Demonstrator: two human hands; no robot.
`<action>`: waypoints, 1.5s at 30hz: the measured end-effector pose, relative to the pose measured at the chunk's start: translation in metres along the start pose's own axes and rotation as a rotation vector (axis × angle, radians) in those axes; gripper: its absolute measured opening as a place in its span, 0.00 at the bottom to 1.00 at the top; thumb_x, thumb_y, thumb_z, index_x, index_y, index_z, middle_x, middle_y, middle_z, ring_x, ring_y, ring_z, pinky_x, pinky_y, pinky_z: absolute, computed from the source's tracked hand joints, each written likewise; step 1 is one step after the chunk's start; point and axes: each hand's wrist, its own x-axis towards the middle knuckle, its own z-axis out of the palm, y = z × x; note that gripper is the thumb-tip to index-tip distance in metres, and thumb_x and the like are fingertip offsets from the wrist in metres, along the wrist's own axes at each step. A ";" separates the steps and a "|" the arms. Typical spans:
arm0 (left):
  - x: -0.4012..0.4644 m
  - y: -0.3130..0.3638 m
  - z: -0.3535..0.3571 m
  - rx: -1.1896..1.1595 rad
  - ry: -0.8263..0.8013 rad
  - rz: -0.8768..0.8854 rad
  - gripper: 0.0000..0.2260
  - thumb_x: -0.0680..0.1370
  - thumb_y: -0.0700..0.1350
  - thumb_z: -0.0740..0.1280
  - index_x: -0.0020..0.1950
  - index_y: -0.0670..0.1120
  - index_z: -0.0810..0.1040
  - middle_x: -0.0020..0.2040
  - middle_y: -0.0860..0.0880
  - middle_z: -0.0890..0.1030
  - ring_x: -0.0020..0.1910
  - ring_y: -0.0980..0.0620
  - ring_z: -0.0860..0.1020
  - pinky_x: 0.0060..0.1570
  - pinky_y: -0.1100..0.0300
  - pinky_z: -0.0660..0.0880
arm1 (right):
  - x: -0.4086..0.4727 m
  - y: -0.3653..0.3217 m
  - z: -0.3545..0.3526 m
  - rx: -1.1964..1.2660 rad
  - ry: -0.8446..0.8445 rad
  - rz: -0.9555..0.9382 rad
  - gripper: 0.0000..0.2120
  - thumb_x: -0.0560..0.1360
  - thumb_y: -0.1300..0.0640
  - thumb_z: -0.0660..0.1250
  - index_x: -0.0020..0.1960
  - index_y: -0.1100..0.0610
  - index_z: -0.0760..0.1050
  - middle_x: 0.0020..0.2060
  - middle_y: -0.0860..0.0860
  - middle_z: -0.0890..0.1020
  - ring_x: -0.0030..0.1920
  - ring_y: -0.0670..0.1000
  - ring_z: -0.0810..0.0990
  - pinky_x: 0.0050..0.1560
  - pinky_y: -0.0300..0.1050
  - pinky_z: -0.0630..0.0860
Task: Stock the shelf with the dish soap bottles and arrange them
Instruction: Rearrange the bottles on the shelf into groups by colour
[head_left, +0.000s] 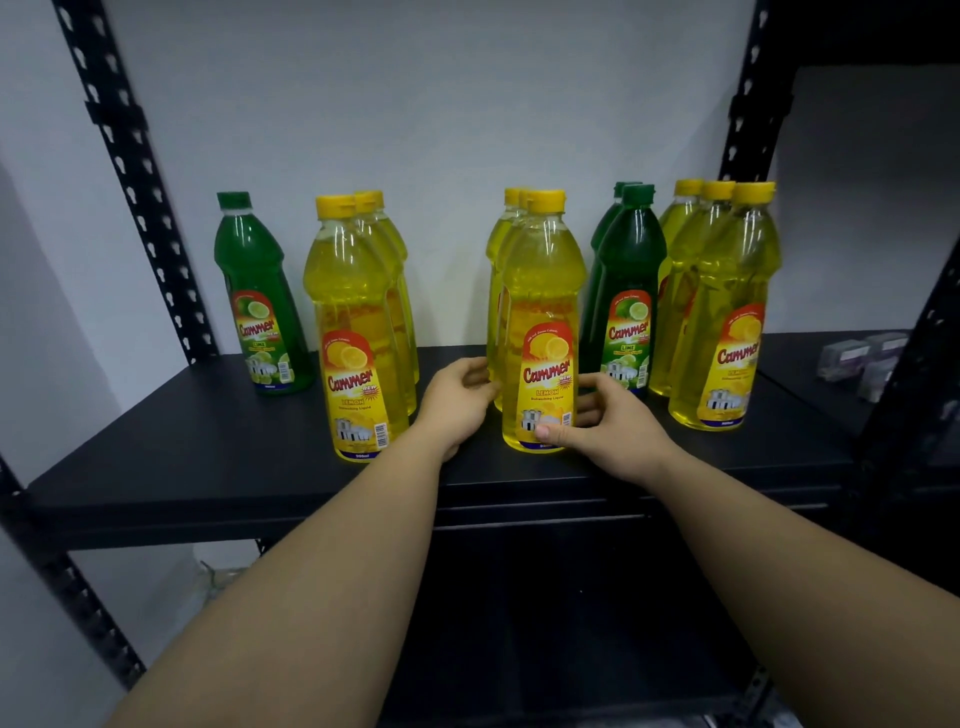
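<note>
Fingers (558, 431) both hands curled round yellow lemon btl (543, 332), upright, yellow cap.

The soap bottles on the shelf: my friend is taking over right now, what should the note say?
Left hand and right hand both grip the front yellow plastic lemon soap bottle of the middle row, standing on the black metal shelf.
Done: five rows stand upright: a lone green lime bottle far left, a yellow pair, the middle yellow row, a green pair, and a yellow trio right.
Left: let go of the held bottle and even out the rows.
</note>
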 end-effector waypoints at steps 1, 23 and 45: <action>-0.001 0.001 -0.001 0.006 -0.028 0.006 0.24 0.79 0.43 0.75 0.75 0.47 0.75 0.65 0.51 0.83 0.60 0.54 0.81 0.61 0.54 0.79 | 0.000 0.000 0.000 -0.015 -0.005 0.003 0.46 0.57 0.32 0.80 0.69 0.46 0.68 0.56 0.43 0.82 0.53 0.44 0.84 0.50 0.42 0.81; -0.001 0.003 0.001 0.203 -0.093 0.069 0.24 0.81 0.44 0.73 0.76 0.48 0.72 0.67 0.49 0.81 0.65 0.50 0.79 0.63 0.52 0.79 | 0.002 0.003 0.003 -0.080 -0.026 -0.028 0.35 0.63 0.34 0.76 0.66 0.41 0.69 0.53 0.39 0.82 0.53 0.41 0.81 0.52 0.39 0.78; -0.033 0.011 -0.010 -0.232 -0.030 -0.005 0.12 0.81 0.55 0.71 0.61 0.52 0.80 0.55 0.54 0.86 0.57 0.54 0.84 0.51 0.57 0.80 | 0.011 -0.002 0.000 0.058 -0.012 0.103 0.48 0.56 0.29 0.78 0.71 0.47 0.68 0.59 0.44 0.80 0.59 0.46 0.80 0.57 0.48 0.79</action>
